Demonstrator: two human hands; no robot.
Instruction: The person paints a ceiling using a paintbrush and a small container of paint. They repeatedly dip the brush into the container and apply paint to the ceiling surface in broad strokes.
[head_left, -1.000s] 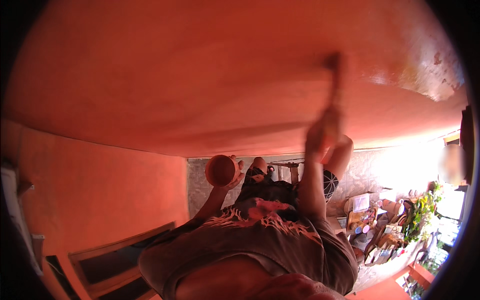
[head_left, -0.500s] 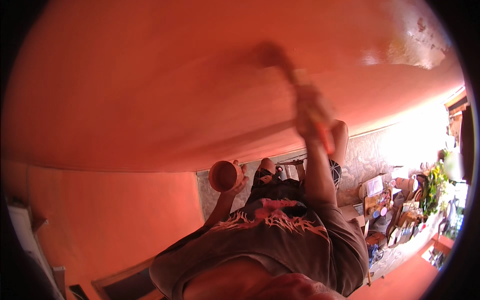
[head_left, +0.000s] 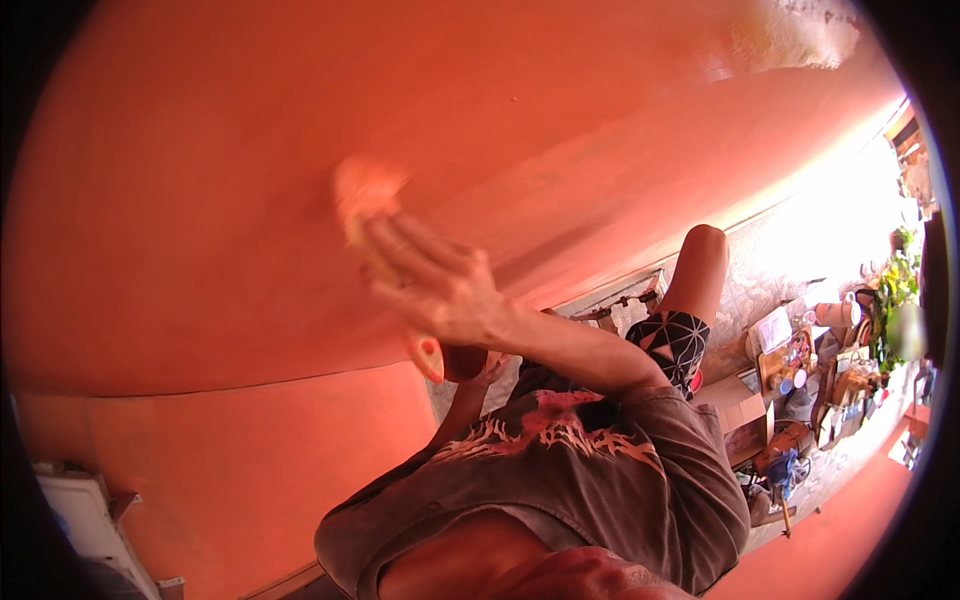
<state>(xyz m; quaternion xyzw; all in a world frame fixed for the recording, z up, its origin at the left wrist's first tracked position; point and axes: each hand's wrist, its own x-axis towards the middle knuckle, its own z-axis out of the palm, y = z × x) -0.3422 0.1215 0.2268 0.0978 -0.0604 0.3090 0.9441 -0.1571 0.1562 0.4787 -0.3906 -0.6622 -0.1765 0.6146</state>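
Observation:
My right hand [head_left: 445,295] is closed around a paintbrush [head_left: 368,185]. Its bristle end, smeared by motion, is at the orange-red wall [head_left: 240,230], though exact contact is hard to make out. The brush's red handle end, with a hole in it, sticks out below the hand. Lower down and partly behind that hand, my left hand [head_left: 490,372] holds a round paint cup [head_left: 463,364]. The right hand and brush handle cover much of the cup, and its contents are hidden.
A pale, shiny patch [head_left: 800,40] marks the wall at upper right. Right of my bent knee, cardboard boxes [head_left: 735,405], containers and a green plant [head_left: 897,280] crowd the floor. A white object [head_left: 85,515] stands at lower left, near another orange wall [head_left: 270,460].
My right hand has swung the paintbrush left and somewhat down, passing in front of the cup. The left hand keeps hold of the cup. My view has tilted a little.

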